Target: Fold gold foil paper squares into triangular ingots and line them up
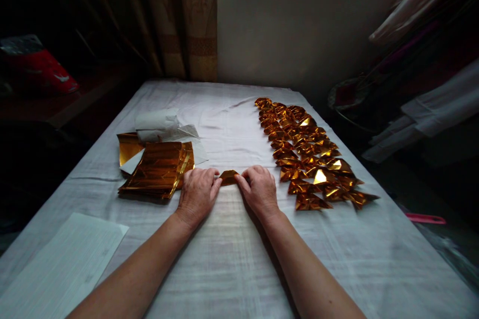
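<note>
A small piece of folded gold foil paper [229, 177] lies on the cloth-covered table between my hands. My left hand [198, 192] pinches its left end, thumb stretched toward the middle. Its right end is held by my right hand [259, 189], thumb on the near edge. Both hands rest low on the cloth, and parts of the foil are hidden under the fingers. Just left of my left hand sits a stack of gold foil sheets [153, 167]. Rows of folded gold foil pieces [301, 152] stand to the right of my right hand.
Crumpled white paper [157, 122] lies behind the stack. A pale sheet [67, 259] is at the table's near left. The white cloth [232, 259] covers the table. Beyond the far edge are a curtain [187, 20] and a grey panel [292, 30]. Clothes [441, 99] hang at the right.
</note>
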Tool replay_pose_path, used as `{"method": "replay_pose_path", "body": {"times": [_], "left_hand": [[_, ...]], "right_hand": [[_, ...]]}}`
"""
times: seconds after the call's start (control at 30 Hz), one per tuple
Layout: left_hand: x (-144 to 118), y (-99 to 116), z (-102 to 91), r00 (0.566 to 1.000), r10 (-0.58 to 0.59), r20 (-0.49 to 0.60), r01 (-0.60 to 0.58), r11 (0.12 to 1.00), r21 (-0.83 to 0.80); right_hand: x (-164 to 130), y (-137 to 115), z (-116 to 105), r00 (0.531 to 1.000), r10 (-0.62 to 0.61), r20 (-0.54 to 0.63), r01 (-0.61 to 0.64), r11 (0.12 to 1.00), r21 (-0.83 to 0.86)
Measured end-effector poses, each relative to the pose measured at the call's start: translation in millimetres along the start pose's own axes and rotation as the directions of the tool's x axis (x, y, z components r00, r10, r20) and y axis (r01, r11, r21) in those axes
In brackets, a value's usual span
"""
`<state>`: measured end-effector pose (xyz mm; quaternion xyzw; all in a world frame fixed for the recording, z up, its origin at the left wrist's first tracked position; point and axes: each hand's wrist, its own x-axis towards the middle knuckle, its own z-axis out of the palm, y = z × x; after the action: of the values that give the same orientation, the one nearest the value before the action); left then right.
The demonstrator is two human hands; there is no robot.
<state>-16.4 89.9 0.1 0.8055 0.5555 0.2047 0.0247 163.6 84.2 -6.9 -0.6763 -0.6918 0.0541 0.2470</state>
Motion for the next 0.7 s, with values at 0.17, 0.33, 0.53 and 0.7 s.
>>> {"method": "replay_pose_path", "body": {"times": [0.17, 0.33, 0.53, 0.7], "left_hand": [[-0.3, -1.5, 1.5, 1.000, 0.004, -0.011, -0.004, 1.000, 0.008], [-1.3, -2.4, 2.3, 1.000, 0.009, -0.010, -0.009, 1.000, 0.004], [-0.3, -1.3, 1.7, 1.000, 0.016, 0.024, -0.015, 1.000, -0.007], [0.2, -1.3, 2.7, 1.000, 0.011, 0.021, -0.011, 1.000, -0.010]], "right_hand": [[0.7, -0.2, 0.6, 1.000, 0.012, -0.014, -0.012, 1.000, -0.001], [1.4, -0.5, 1.4, 1.000, 0.015, -0.010, -0.015, 1.000, -0.017], [1.4, 2.8, 4.6, 1.000, 0.020, -0.001, -0.020, 0.999, -0.030], [-3.9, -0.9, 3.3, 0.992, -0.123, 0.007, 0.123, 0.992, -0.035]]}}
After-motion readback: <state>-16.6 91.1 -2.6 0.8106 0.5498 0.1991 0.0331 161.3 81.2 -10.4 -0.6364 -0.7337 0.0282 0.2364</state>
